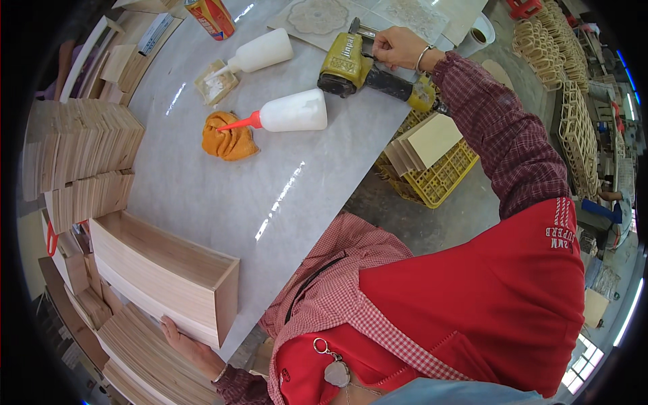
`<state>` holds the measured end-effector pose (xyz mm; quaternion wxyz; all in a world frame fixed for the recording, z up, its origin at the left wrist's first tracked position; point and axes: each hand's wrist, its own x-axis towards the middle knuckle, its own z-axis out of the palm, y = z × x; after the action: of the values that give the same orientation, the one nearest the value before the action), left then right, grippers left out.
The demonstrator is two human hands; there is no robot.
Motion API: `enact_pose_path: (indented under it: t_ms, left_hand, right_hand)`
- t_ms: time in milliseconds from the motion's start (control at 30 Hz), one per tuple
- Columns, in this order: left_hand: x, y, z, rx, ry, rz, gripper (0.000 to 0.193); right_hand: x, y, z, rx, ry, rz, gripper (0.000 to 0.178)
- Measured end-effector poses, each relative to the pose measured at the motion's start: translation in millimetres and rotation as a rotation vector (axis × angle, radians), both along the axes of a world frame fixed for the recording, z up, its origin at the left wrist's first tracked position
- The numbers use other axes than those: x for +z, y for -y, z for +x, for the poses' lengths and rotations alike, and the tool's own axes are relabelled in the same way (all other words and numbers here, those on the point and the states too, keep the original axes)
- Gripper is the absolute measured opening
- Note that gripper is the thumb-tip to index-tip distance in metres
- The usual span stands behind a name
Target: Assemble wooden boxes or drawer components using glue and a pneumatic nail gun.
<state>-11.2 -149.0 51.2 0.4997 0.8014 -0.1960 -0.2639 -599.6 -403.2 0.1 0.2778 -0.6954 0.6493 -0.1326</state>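
Note:
My left hand (187,345) grips the lower long side of an open-topped pale wooden box (158,273); some of its fingers are hidden by the box. The box lies at the near left of the table. Further off, my right hand (398,48) is at a yellow and black nail gun (344,64) lying on its side at the table's right edge. Its fingers are curled together by the gun's black handle (388,84); what they pinch, if anything, is hidden. A white glue bottle with a red nozzle (293,111) lies with its tip on a crumpled orange cloth (229,137).
A second white bottle (263,50) rests its nozzle in a small tray (217,82). Stacked thin boards (84,142) line the left side. A red and yellow can (210,17) stands at the back. Beside the table, a yellow crate (445,179) holds wooden panels (425,145).

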Motion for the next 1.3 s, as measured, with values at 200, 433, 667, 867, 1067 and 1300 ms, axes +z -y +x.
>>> enact_pose_path:
  t_ms: [200, 433, 667, 867, 1067, 1300]
  left_hand:
    - [-4, -3, 10, -0.024, -0.012, 0.011, 0.047]
    - [1, 1, 0, -0.018, -0.023, 0.008, 0.044]
    - [-1, 2, 5, -0.022, -0.052, -0.011, 0.043]
    - [-2, 4, 5, -0.003, -0.067, -0.026, 0.044]
    - [-2, 2, 2, 0.007, -0.049, -0.014, 0.047]
    - [-7, -2, 12, -0.017, -0.026, 0.002, 0.049]
  right_hand:
    - [3, -1, 6, -0.029, -0.026, 0.014, 0.01]
    - [0, -1, 4, -0.056, 0.039, -0.003, 0.01]
    - [-4, -1, 4, -0.11, 0.066, 0.011, 0.011]
    - [-6, -3, 5, -0.165, 0.091, 0.044, 0.01]
    - [-7, -9, 0, -0.208, 0.26, 0.071, 0.01]
    - [-4, -11, -5, -0.186, 0.399, 0.158, 0.011]
